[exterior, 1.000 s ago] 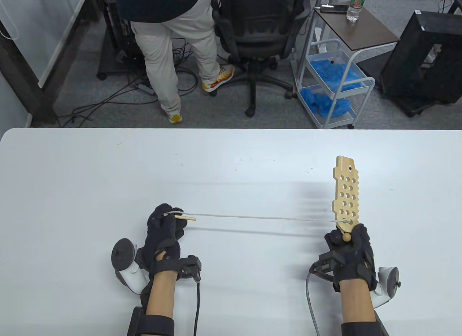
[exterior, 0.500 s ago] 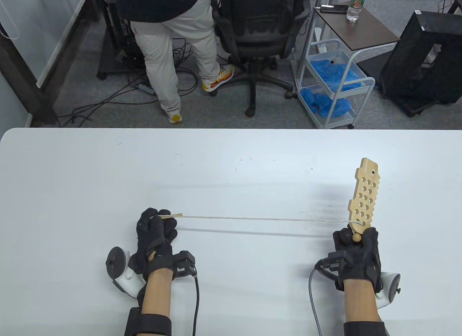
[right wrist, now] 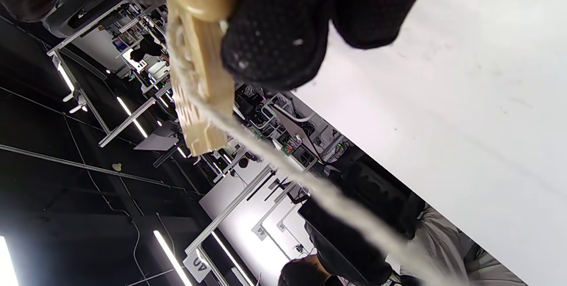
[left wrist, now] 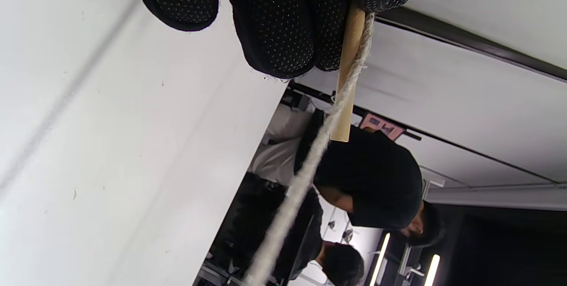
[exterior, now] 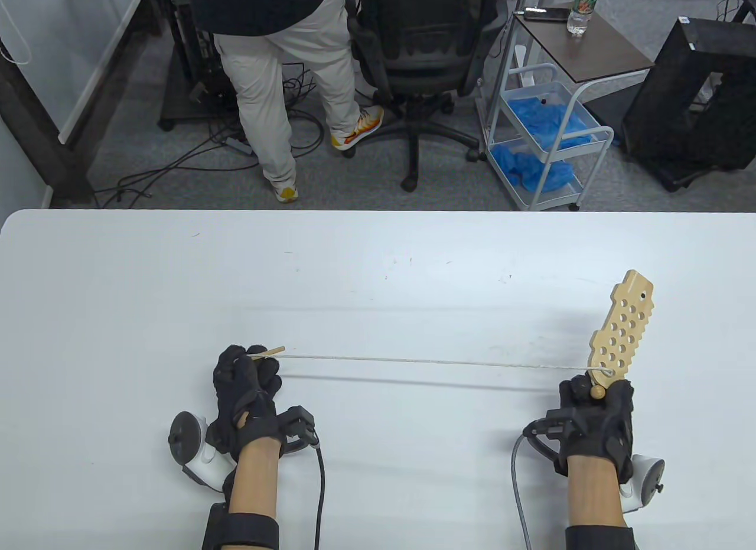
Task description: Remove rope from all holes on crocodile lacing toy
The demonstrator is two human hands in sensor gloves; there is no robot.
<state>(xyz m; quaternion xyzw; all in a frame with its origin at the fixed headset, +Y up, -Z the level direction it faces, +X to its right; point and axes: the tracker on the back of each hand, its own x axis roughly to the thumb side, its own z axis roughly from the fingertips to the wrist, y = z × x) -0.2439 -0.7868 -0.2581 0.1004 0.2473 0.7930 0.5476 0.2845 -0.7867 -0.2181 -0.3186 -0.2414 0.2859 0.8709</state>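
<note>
My left hand [exterior: 245, 384], near the front edge of the bench [exterior: 378, 266] and left of its middle, is curled closed around the wooden needle [exterior: 269, 352] at the rope's end, with the needle's tip poking out past my fingertips [left wrist: 283, 33]. From there the rope [exterior: 425, 361] runs taut and nearly level above the bench toward the right side. It meets the crocodile lacing toy [exterior: 621, 328] at the lowest hole I can see, just above my right hand [exterior: 596, 414], which is wrapped tight around the toy's lower end beside the round wooden bead [exterior: 597, 391], with the board tilting up and away to the right. Every other hole looks bare, so I judge this to be the last threading, though the wrist view is too blurred to confirm how the rope sits in the hole. To clear it, I should bring the needle back to the board rather than pull harder. A taut line only binds at the hole. I would give slack, keep the toy steady, and feed the needle straight through.
</note>
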